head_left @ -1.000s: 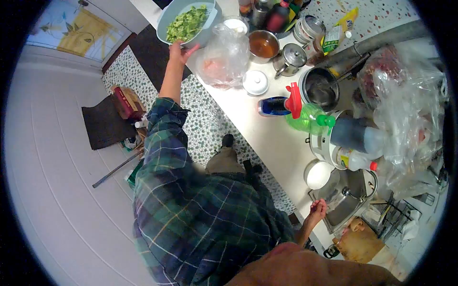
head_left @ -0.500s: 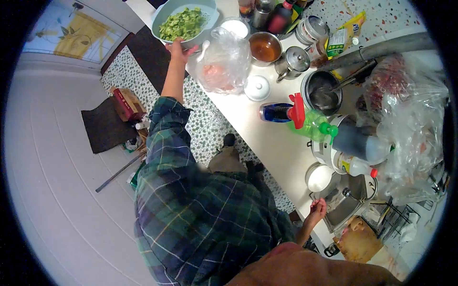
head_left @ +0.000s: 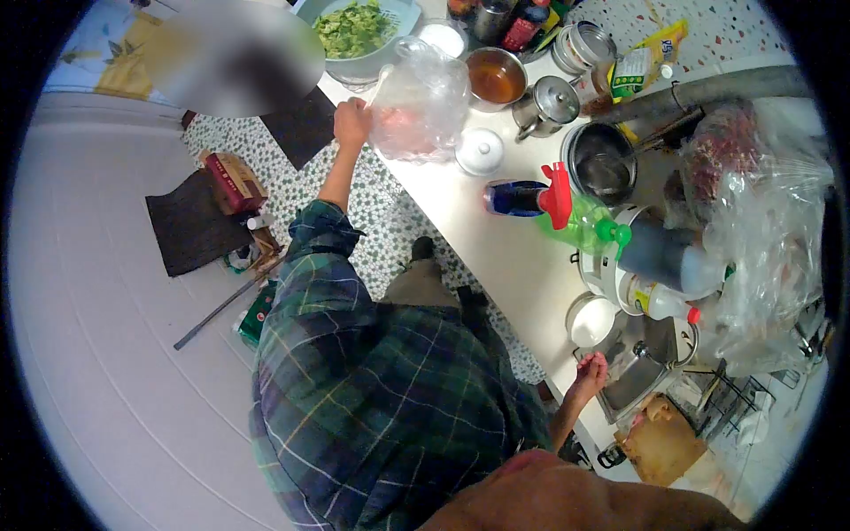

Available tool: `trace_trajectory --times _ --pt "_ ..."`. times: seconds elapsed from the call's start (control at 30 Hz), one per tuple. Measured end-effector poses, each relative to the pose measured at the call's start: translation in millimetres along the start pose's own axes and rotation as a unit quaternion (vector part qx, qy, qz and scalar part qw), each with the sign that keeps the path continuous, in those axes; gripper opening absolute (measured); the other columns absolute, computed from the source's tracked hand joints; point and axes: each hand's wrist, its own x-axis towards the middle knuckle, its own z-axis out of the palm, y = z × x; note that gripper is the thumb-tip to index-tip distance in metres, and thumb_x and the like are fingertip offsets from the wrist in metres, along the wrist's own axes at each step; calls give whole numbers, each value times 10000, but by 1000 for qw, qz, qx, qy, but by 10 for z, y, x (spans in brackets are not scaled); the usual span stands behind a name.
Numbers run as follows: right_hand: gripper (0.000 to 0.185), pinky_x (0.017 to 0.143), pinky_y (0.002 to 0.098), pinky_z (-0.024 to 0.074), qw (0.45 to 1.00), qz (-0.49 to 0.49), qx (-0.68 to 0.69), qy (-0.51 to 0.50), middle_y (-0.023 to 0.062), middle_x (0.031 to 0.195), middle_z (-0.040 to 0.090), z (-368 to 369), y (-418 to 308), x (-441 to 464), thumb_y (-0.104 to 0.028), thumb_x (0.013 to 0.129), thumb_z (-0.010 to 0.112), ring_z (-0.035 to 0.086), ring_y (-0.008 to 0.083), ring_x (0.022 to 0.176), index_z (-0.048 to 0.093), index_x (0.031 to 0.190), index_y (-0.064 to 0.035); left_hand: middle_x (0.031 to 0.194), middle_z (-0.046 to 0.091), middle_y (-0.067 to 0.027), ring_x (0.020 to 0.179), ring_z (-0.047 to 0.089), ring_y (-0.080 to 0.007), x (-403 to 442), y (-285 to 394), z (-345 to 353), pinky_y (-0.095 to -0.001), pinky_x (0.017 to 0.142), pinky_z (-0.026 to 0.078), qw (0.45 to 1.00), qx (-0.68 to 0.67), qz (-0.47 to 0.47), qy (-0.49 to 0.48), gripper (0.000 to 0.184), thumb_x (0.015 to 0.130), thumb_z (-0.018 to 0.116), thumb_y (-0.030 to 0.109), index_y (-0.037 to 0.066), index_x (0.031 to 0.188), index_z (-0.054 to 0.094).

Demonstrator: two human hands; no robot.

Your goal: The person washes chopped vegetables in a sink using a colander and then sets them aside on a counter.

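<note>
My left hand (head_left: 352, 122) is at the counter's edge with its fingers curled closed, right beside a clear plastic bag (head_left: 416, 119) with something pink inside. Whether it grips the bag's edge or something small is hidden. Just beyond it sits a pale blue colander (head_left: 341, 69) of chopped green vegetables (head_left: 354, 31). My right hand (head_left: 591, 375) hovers by the rim of the sink (head_left: 642, 389), fingers curled together, with nothing visible in them. A white bowl (head_left: 591, 320) stands close to it.
Along the counter are a pot of brown liquid (head_left: 497, 78), a metal pitcher (head_left: 549, 104), a white lidded jar (head_left: 479, 151), a red-topped spray bottle (head_left: 527, 198) and a dark pot (head_left: 602, 164). Large plastic bags (head_left: 761, 239) line the wall. A blurred shape (head_left: 239, 57) covers the upper left.
My left hand has left the colander's rim and come down beside the plastic bag, its fingers now curled. A blurred shape has appeared at upper left. My right hand has barely moved.
</note>
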Motion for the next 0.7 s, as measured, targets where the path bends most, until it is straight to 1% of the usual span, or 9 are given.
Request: trace_trajectory --times 0.07,0.2,0.27,0.3,0.47,0.53,0.57,0.63,0.7 --pt "142 570 197 417 1000 -4 1 -4 29 754 559 10 -29 -5 -166 882 517 494 90 625 554 958 -51 759 583 -152 744 567 -345 -178 71 -26 -460 637 440 998 -15 54 14 134 719 568 155 81 830 581" --pt "143 558 204 414 1000 -15 11 -7 30 749 554 -44 -38 -42 -166 878 527 481 88 612 551 948 -44 733 582 -139 715 572 -334 -249 302 -274 -447 602 438 999 -31 29 -4 107 744 569 143 95 839 580" --pt "140 557 204 414 1000 -10 13 4 31 750 553 -103 -24 -86 -162 877 527 480 88 611 549 944 -41 706 591 -120 682 579 -307 -279 513 -648 -401 598 455 994 28 99 46 128 788 563 161 94 892 596" --pt "137 555 205 414 1000 -6 18 13 31 751 552 -122 -4 -108 -158 877 527 480 88 610 548 941 -39 666 581 -101 638 572 -298 -261 599 -780 -397 563 443 977 11 182 115 141 802 557 149 108 932 592" --pt "198 568 192 415 999 3 36 1 30 788 555 -199 98 -214 -192 871 542 503 90 637 542 995 -39 609 542 -88 555 536 -287 58 1392 -1355 -401 493 407 927 44 335 162 168 732 553 88 126 894 575" --pt "191 565 191 416 1000 11 21 15 29 780 552 -163 118 -225 -191 873 539 498 86 631 541 987 -38 630 572 -92 592 575 -274 378 1624 -1253 -399 491 430 927 118 337 111 128 702 522 110 121 811 589" --pt "191 565 191 416 999 12 26 19 29 780 552 -141 122 -251 -191 873 539 498 86 631 541 987 -38 630 572 -92 592 575 -274 525 1660 -1137 -399 491 430 925 118 343 112 128 702 522 110 121 811 589" --pt "184 561 188 415 999 2 25 30 25 763 547 -124 92 -298 -189 878 532 495 81 623 541 984 -39 694 612 -103 625 604 -283 746 1700 -850 -402 522 465 903 243 353 14 118 753 498 144 119 813 596" --pt "179 559 183 414 998 12 31 45 26 760 550 -187 131 -349 -184 882 525 497 79 619 543 977 -33 721 623 -105 643 615 -285 845 1702 -620 -403 534 476 889 266 371 -31 141 767 477 158 125 817 605"
